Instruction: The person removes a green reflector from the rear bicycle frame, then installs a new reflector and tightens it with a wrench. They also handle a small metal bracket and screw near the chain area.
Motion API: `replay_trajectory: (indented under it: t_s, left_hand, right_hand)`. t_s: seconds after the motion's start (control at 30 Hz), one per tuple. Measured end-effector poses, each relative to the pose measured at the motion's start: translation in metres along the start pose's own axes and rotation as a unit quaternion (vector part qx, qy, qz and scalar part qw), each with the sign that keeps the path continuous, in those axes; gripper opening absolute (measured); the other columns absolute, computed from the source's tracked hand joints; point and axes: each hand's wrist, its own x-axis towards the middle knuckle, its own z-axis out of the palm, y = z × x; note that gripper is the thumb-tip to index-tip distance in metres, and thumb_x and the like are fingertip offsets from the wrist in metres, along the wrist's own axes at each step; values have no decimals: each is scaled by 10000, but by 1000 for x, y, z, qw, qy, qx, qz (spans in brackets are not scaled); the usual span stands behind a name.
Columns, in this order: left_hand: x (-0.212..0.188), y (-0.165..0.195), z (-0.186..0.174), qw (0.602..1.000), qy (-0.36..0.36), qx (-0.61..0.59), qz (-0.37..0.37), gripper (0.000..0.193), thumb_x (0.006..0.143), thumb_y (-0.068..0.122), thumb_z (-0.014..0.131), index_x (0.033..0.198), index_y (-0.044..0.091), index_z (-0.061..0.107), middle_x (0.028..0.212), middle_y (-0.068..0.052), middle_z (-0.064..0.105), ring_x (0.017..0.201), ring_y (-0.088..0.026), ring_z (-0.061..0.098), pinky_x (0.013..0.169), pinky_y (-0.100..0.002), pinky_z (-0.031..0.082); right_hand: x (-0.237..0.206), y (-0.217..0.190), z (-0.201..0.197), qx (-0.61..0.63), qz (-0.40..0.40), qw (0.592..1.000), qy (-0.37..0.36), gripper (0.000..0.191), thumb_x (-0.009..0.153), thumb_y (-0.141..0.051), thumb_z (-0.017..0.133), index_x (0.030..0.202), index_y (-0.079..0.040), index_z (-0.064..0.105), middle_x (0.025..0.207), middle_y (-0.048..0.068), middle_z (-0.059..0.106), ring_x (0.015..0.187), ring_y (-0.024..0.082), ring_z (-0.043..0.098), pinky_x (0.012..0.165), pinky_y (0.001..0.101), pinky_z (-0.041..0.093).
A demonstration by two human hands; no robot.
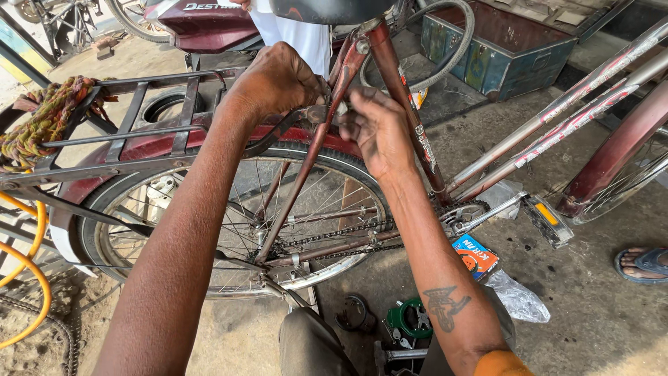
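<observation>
One small rectangular cardboard box (475, 256), blue and orange with a white band, lies on the concrete floor below the pedal. A crumpled clear plastic bag (516, 298) lies just beside it, touching.

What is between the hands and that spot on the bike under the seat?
Nothing visible. The left hand and right hand already touch the joint where the maroon bicycle frame meets the rear rack's stay, just above the rear wheel.

Both arms are left bare. A dark picture is inked on the right forearm (445, 305), and an orange sleeve edge (499, 363) is seen below it. Grey trousers (313, 345) are worn.
</observation>
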Motion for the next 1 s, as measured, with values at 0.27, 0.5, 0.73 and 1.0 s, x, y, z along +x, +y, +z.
replay_trajectory:
  t_s: [0.27,0.5,0.73,1.0]
  left_hand:
    - [-3,10,2,1000,7,7,-30,115,770,78,763,839,132,838,774,-65,783,680,-142,729,769,-316,592]
    - [-5,19,-1,998,5,-14,-58,113,706,60,759,788,104,825,771,-48,785,688,-133,719,761,-313,605]
    - [-4,16,0,999,8,-11,-52,122,682,85,764,772,131,832,767,-36,781,693,-135,714,764,-322,594]
    - [-2,21,-2,998,1,20,-64,104,776,152,761,742,60,793,692,-106,736,618,-179,681,704,-357,584]
  right_hand:
    - [4,3,-7,54,45,997,29,106,942,-88,656,944,14,682,822,103,685,667,196,679,471,281,496]
    - [1,3,-4,11,4,1000,13,99,922,-31,666,1002,23,689,859,143,711,663,188,666,494,291,521]
    - [-9,-5,0,12,14,999,45,213,934,-140,668,1058,33,676,872,110,692,694,152,655,522,245,503]
    - [-7,-9,3,-30,21,998,-51,183,972,-96,712,1118,7,676,847,6,625,622,69,565,403,177,345]
